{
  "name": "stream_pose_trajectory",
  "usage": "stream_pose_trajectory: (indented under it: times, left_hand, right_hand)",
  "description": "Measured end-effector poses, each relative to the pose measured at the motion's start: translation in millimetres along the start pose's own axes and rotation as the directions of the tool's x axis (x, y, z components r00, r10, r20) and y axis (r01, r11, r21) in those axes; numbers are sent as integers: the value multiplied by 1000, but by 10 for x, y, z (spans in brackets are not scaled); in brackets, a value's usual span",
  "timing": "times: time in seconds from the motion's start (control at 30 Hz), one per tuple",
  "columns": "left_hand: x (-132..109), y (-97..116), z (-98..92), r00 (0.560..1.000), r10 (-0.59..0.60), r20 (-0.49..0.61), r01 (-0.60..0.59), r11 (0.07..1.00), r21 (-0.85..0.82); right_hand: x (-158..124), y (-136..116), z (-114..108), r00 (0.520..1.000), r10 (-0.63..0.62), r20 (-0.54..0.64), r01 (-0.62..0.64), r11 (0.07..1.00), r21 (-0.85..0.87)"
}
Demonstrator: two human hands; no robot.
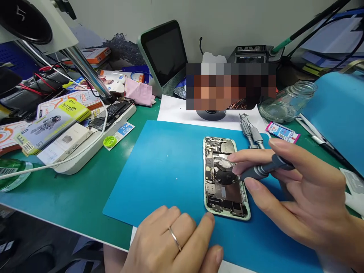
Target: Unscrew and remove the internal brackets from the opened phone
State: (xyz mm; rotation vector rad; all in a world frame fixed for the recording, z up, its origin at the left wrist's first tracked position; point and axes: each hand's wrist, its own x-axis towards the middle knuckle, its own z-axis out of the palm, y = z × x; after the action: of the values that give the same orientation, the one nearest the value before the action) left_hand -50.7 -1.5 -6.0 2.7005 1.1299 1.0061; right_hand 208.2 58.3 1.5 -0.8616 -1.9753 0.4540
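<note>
An opened smartphone (pixel 223 191) with a pale green frame lies on a blue mat (pixel 156 163), its battery and circuit boards exposed. My right hand (pixel 309 193) grips a grey screwdriver (pixel 260 171) between thumb and fingers, tilted over the phone's right side. The tip is near the phone's right inner edge; whether it touches a screw is too small to tell. My left hand (pixel 170 242), wearing a ring, rests with curled fingers below the phone. Its index fingertip is at the phone's lower left corner, and nothing shows in the fingers.
Two more screwdrivers (pixel 253 132) lie beyond the phone, near a glass jar (pixel 287 100) on its side. Tweezers (pixel 315 134) lie at right. A tablet-like display (pixel 165 53) stands behind. Battery boxes (pixel 57 123) and a white power strip (pixel 82 155) crowd the left.
</note>
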Motion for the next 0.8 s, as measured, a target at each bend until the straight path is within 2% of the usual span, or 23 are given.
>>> stream_pose_trajectory:
  times: [0.1,0.2,0.33,0.43,0.53,0.6,0.73,0.8]
  left_hand:
    - [29,10,-2,1000,2,-22,-3,1000,-28]
    - [59,27,24,995,-42,-95,40,999,-21]
    - [54,56,96,975,-136,-174,134,991,-20]
    - [33,64,152,969,-176,-172,174,984,-31]
    - [31,65,186,964,-185,-189,178,983,-55]
    - [36,71,199,956,-196,-217,187,980,-60]
    - [48,103,217,935,-244,-256,236,970,-61]
    - [54,116,222,930,-270,-251,261,963,-68]
  right_hand:
    - [54,-56,4,998,27,-62,-31,998,-57]
    - [132,-168,-9,992,19,-127,-40,986,-160]
    - [194,-305,-2,996,49,-70,-64,972,-225]
    - [290,-341,86,995,96,-36,-101,978,-184]
    - [485,-356,243,996,72,58,-67,994,-81]
    - [612,-370,355,987,145,70,-141,988,-67]
    - [726,-369,518,994,78,79,-76,997,-25]
    - [749,-335,569,993,83,79,-84,996,5]
